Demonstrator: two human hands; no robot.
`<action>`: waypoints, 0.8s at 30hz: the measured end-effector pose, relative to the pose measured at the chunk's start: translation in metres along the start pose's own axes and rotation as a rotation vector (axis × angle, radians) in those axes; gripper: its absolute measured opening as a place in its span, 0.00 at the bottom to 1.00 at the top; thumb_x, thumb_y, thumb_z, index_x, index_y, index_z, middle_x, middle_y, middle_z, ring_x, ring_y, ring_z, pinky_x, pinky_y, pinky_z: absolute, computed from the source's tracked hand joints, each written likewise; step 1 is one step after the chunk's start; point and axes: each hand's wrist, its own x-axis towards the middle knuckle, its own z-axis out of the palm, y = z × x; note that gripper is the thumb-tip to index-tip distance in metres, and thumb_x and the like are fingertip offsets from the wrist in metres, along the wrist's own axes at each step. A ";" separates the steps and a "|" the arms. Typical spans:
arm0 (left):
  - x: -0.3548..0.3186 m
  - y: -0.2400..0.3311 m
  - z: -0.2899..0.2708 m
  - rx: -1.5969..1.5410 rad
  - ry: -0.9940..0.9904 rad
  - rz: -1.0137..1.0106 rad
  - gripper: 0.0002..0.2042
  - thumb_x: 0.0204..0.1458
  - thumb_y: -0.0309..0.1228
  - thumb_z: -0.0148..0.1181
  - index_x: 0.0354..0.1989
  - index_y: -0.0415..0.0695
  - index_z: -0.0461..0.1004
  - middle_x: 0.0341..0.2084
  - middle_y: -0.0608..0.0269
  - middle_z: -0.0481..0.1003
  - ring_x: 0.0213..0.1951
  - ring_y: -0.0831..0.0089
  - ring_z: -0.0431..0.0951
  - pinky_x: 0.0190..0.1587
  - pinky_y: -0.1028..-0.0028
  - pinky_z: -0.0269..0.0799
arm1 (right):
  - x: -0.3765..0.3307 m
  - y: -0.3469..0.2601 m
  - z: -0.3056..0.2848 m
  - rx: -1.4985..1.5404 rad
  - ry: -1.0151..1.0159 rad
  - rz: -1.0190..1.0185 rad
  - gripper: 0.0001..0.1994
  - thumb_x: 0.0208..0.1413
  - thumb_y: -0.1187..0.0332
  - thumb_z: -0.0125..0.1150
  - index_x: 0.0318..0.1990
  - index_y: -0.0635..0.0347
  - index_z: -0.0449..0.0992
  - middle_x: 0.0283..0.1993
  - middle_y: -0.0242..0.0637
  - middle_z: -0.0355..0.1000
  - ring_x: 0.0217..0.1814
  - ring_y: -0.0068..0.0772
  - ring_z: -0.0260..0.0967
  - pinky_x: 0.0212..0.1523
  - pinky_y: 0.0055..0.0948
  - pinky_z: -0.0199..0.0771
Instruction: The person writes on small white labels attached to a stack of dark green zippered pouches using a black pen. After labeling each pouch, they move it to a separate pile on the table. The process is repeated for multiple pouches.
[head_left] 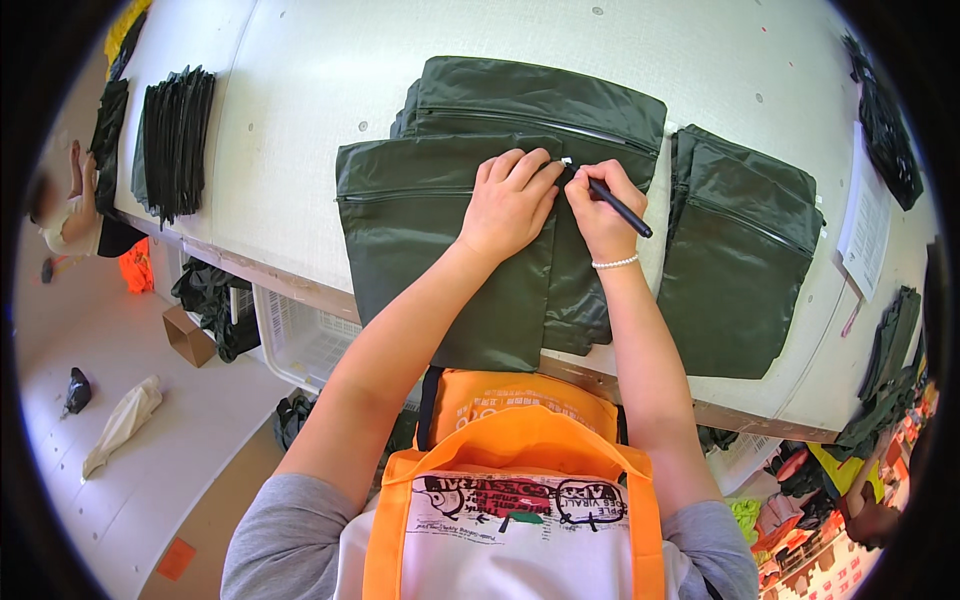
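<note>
My right hand [608, 212] grips a black pen [628, 214], its tip end by a tiny white label [567, 161]. Beside it my left hand [508, 205] has bent fingers pressed on the right edge of a dark green fabric piece [440, 270] with a zipper across its upper part; its thumb is mostly hidden. The label lies between the two hands, at that edge. Under and behind this piece is a stack of similar dark green zippered pieces [540, 95]. Another pile of them [740, 260] lies just right of my right forearm.
The white table [300, 60] also bears a row of folded dark pieces [178, 140] at left and a paper sheet [864, 215] at right. Below its edge are a white plastic crate [300, 340] and a cardboard box [188, 336]. Another person [75, 215] is at far left.
</note>
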 end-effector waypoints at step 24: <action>0.000 0.000 0.000 0.033 -0.013 0.009 0.14 0.50 0.30 0.61 0.47 0.51 0.77 0.48 0.65 0.71 0.49 0.62 0.68 0.52 0.62 0.62 | -0.002 0.002 0.000 0.009 0.033 0.004 0.06 0.45 0.76 0.64 0.25 0.61 0.71 0.19 0.35 0.69 0.18 0.24 0.66 0.22 0.23 0.67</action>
